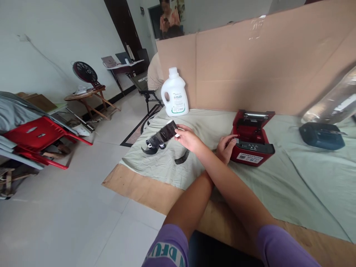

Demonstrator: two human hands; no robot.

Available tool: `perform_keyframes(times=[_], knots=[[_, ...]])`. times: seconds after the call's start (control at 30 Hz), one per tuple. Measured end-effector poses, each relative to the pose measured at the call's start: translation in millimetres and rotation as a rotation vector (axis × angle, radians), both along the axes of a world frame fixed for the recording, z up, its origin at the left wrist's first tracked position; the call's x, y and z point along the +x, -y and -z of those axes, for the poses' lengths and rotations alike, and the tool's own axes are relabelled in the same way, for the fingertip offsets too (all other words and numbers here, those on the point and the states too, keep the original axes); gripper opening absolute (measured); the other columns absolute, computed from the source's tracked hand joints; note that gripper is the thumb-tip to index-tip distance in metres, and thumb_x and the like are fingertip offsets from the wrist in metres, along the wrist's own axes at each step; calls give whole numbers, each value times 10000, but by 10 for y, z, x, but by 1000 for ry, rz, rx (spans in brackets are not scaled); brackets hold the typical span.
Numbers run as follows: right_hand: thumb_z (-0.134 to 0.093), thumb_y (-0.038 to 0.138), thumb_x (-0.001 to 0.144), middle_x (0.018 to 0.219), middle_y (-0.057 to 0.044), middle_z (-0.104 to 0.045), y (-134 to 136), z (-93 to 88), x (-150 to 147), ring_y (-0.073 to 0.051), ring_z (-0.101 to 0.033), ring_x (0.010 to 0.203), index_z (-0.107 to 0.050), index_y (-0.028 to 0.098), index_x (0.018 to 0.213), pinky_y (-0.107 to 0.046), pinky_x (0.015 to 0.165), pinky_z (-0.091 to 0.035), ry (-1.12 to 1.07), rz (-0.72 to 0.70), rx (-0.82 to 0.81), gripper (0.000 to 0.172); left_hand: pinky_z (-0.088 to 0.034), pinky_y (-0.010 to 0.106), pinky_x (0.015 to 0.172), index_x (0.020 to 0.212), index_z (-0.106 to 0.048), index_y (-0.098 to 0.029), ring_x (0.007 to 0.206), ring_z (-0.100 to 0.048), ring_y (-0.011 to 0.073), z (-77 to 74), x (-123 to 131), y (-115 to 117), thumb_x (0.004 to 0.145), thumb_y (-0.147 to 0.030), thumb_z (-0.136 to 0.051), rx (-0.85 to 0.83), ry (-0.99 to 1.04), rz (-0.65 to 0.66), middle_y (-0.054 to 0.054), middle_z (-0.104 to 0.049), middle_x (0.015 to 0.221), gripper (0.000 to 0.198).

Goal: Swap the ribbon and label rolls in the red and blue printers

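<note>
The right hand [187,138] is closed on one end of a black roll [163,134], up above the cloth [164,172] on the counter [125,180]. Only the end is held, so the roll might tip or slip out, and its black strip could come loose. The left hand [226,149] touches the side of a red machine [251,150]; whether it grips hard, one cannot tell. The arms cross, so one could bump the other and shove the machine. Its lid [254,118] is up and might drop on fingers if jolted. A curled black strip [182,157] lies near the right arm and could get swept away. Behind the roll stands a white jug [175,94], which a big swing might knock.
</note>
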State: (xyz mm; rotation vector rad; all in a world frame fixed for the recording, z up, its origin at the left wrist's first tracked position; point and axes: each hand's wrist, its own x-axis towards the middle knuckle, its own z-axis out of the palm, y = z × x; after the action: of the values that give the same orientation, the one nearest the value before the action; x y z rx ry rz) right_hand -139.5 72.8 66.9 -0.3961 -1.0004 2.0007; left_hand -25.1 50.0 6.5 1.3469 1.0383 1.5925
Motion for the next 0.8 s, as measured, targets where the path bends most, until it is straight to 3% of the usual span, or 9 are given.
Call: perform_keyframes(times=[0.1,0.17,0.3,0.43,0.5,0.6,0.67,0.8], knots=[[-734,199,616,767,15,-673,35,6,6,-168,-645,727,-577,226,892,-303,713,-502,25,-15,40,319,-464,312,1013,1143,-703,-202,1121,-595,197,-23,1,14,947,-298,-492,-2,0,10,60,-668,1205,303],[-684,186,635,824,20,-664,34,27,18,-176,-652,785,-550,242,910,-318,768,-509,130,48,160,311,-467,311,1010,1147,-701,-200,1115,-600,197,-42,1,26,946,-296,-487,-20,1,15,59,-672,1216,308],[-607,139,660,927,10,-644,15,85,43,-186,-607,892,-562,243,982,-300,813,-469,596,289,641,341,-474,308,997,1163,-695,-195,1095,-609,194,-69,-2,45,947,-307,-484,-49,21,38,58,-676,1215,323],[-569,84,725,1084,-28,-672,24,106,45,-215,-611,939,-515,270,1288,-348,882,-414,989,281,1065,595,-486,305,963,1156,-702,-189,1039,-613,188,-67,-13,34,936,-315,-500,-77,51,68,56,-693,1141,324],[-551,64,765,1122,-49,-691,17,108,31,-236,-616,989,-559,279,1272,-372,917,-373,1116,259,1193,551,-491,305,942,1155,-704,-196,1000,-613,182,-57,-17,18,933,-331,-510,-95,67,89,50,-695,1104,325],[-566,83,812,1024,-67,-730,-16,126,-4,-270,-611,1004,-662,273,1128,-410,931,-325,1291,230,1252,382,-489,308,922,1147,-705,-197,953,-609,175,-42,-18,-6,926,-369,-533,-111,102,115,47,-689,1058,329],[-580,71,807,987,-82,-739,-32,143,-32,-291,-589,1035,-696,269,1080,-433,931,-303,1369,232,1245,357,-489,308,911,1137,-707,-190,927,-605,171,-38,-19,-16,921,-380,-546,-111,127,126,47,-684,1025,330],[-587,68,798,1170,-98,-721,-8,143,-54,-340,-475,1193,-748,284,1072,-480,942,-277,1396,278,1234,385,-491,300,902,1134,-708,-192,926,-607,171,-44,-23,-14,920,-375,-550,-113,133,138,44,-687,1018,323]])
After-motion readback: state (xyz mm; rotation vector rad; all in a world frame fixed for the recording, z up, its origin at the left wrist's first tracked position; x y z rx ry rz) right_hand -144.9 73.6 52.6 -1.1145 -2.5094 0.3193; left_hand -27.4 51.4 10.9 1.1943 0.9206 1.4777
